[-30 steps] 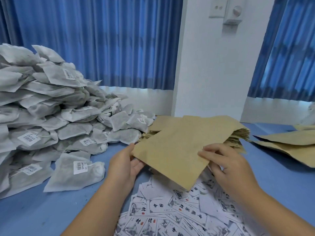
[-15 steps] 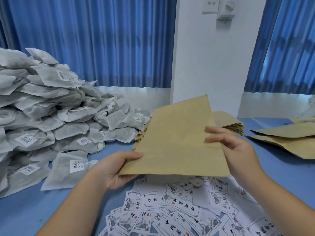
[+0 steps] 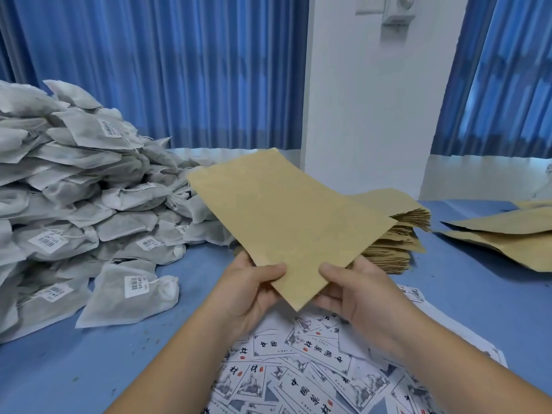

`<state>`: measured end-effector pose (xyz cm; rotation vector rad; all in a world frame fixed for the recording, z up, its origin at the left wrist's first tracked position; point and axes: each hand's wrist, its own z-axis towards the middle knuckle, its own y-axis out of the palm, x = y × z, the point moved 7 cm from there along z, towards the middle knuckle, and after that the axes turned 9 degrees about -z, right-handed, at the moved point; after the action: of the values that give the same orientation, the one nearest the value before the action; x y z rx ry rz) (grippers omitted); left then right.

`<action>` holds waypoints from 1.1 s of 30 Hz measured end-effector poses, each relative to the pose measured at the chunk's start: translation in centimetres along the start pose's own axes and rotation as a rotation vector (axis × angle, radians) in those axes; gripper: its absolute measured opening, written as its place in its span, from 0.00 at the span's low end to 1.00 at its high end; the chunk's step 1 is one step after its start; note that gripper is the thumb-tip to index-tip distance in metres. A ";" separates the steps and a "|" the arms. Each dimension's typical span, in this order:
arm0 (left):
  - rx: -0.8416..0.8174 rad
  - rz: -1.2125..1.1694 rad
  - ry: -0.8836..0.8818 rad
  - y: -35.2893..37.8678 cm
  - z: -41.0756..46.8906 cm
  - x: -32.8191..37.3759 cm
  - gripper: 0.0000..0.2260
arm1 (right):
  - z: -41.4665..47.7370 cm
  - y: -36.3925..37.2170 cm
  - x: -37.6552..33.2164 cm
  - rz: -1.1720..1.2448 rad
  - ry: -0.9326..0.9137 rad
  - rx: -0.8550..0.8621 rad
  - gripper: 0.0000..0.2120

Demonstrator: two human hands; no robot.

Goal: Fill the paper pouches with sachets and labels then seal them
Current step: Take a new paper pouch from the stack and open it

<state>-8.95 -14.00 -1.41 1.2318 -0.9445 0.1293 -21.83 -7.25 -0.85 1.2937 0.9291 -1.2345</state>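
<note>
I hold one brown paper pouch (image 3: 286, 216) in the air, tilted, its near corner pointing down at me. My left hand (image 3: 251, 291) pinches its near left edge, thumb on top. My right hand (image 3: 355, 291) pinches its near right edge the same way. Behind it lies the stack of flat brown pouches (image 3: 400, 234). A big pile of grey-white sachets (image 3: 74, 192) with barcode stickers fills the left, one sachet (image 3: 131, 297) lying nearest. Printed paper labels (image 3: 301, 372) are scattered on the blue table under my forearms.
More brown pouches (image 3: 507, 234) lie at the right edge of the blue table (image 3: 89, 369). A white pillar (image 3: 367, 100) stands behind the stack, with blue curtains (image 3: 179, 70) on both sides.
The pouch has turned from upright to tilted, with one corner now toward me. Both hands slid to its near edges and came closer together.
</note>
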 end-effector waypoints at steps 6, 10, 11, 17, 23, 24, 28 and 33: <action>0.120 -0.031 0.024 -2.0 0.3 1.8 0.10 | 0.4 -4.8 -0.3 -0.092 0.034 0.285 0.19; 0.227 -0.149 0.139 -4.2 0.6 4.5 0.09 | 0.2 -8.7 -1.2 -0.122 0.074 0.298 0.15; 0.243 -0.160 0.168 -4.7 0.6 5.1 0.08 | 0.1 -9.6 -1.5 -0.136 0.079 0.307 0.13; 0.304 0.249 0.152 -6.0 0.2 6.8 0.15 | 0.2 -13.5 -2.8 -0.398 0.027 0.445 0.09; 0.343 0.510 0.064 -5.6 -0.1 5.1 0.05 | 0.8 -13.4 -3.5 -0.676 -0.108 0.580 0.17; 0.362 0.508 0.086 -5.7 -0.1 5.0 0.05 | 0.9 -13.1 -3.8 -0.784 -0.137 0.593 0.19; 0.363 0.409 0.172 -5.3 0.1 5.1 0.06 | 0.6 -11.5 -5.5 -1.240 -0.324 0.626 0.16; 0.271 0.344 0.144 -3.7 0.2 3.2 0.08 | 0.6 -7.8 -5.8 -1.279 -0.403 0.512 0.09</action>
<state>-5.02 -16.81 -2.00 1.2772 -1.0290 0.6276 -30.46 -6.11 3.50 0.6426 1.1981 -2.7353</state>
